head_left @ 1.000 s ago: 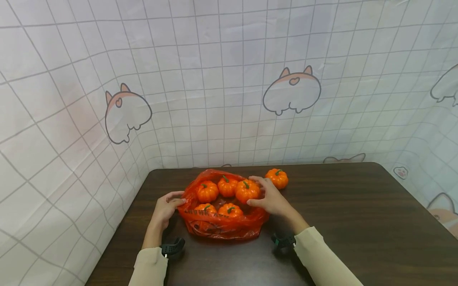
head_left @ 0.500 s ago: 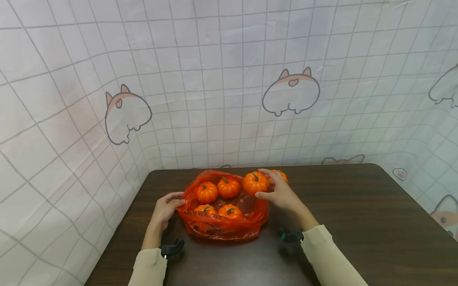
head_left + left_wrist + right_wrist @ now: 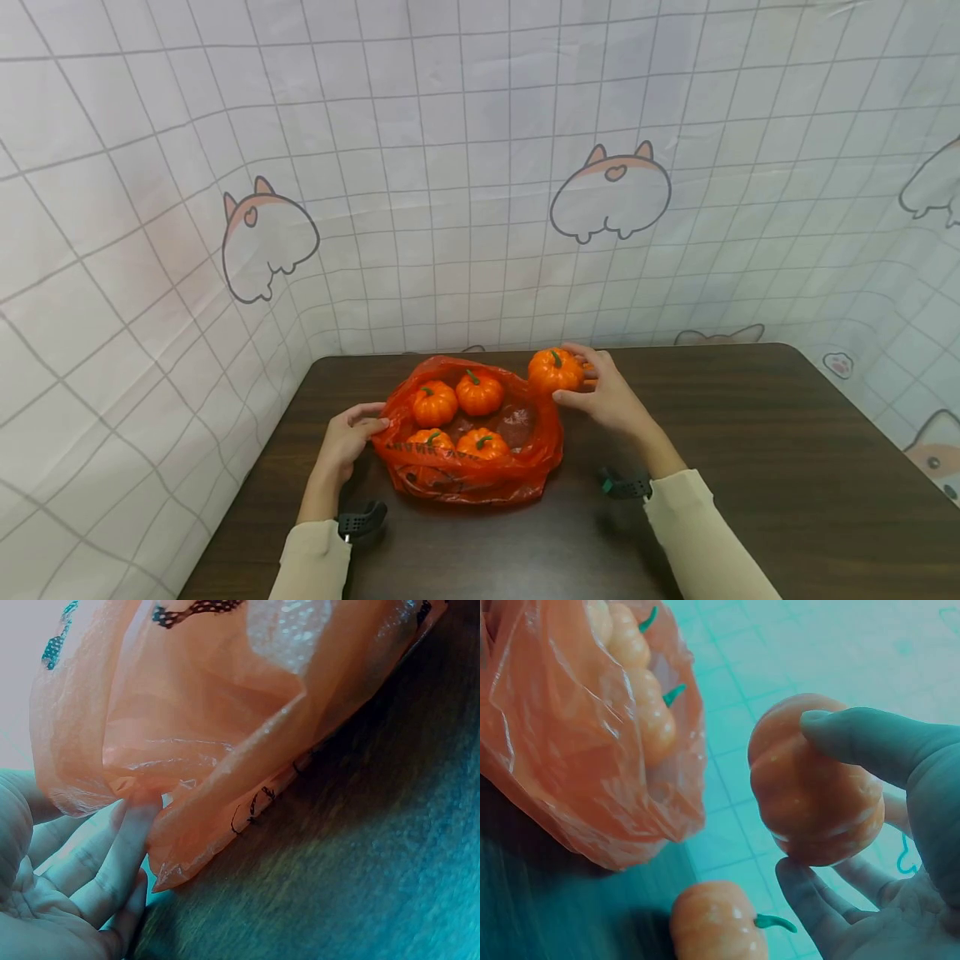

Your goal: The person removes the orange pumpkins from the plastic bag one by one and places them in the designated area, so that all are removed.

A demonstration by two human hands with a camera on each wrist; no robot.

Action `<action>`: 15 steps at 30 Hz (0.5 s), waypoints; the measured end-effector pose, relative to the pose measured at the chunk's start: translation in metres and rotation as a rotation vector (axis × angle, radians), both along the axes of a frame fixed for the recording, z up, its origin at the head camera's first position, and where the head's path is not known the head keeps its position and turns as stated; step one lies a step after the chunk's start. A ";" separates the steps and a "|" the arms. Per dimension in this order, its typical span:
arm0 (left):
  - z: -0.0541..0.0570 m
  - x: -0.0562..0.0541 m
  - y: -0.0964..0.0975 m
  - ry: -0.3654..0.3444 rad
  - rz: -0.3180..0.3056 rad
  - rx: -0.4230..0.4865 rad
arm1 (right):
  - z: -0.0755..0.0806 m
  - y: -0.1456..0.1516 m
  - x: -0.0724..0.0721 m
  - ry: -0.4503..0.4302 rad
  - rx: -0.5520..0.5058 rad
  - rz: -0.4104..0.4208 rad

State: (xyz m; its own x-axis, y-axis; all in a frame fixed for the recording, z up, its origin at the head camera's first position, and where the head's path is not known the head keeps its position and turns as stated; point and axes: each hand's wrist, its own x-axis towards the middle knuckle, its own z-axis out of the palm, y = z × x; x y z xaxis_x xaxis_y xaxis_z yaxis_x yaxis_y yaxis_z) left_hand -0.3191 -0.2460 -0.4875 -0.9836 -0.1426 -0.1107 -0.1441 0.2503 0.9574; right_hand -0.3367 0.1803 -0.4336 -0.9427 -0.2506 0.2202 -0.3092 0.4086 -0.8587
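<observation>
right hand | held pumpkin | moved rightward, out of red bag

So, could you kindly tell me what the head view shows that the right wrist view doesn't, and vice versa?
Only the head view: the left hand holding the edge of the red bag, and the beige sleeves.

Only the right wrist view: the green stem of the loose pumpkin.

Both: the right hand holding a pumpkin, the bag with pumpkins inside, the dark table and the gridded backdrop.
</observation>
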 end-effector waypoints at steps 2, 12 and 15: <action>0.000 0.000 0.000 0.001 -0.001 0.000 | 0.000 0.003 -0.001 -0.003 -0.004 -0.016; 0.000 -0.001 0.000 0.003 0.004 0.014 | 0.006 0.024 -0.001 -0.019 -0.004 -0.105; 0.005 0.001 0.001 0.001 -0.003 0.023 | 0.009 0.030 0.000 -0.021 -0.011 -0.121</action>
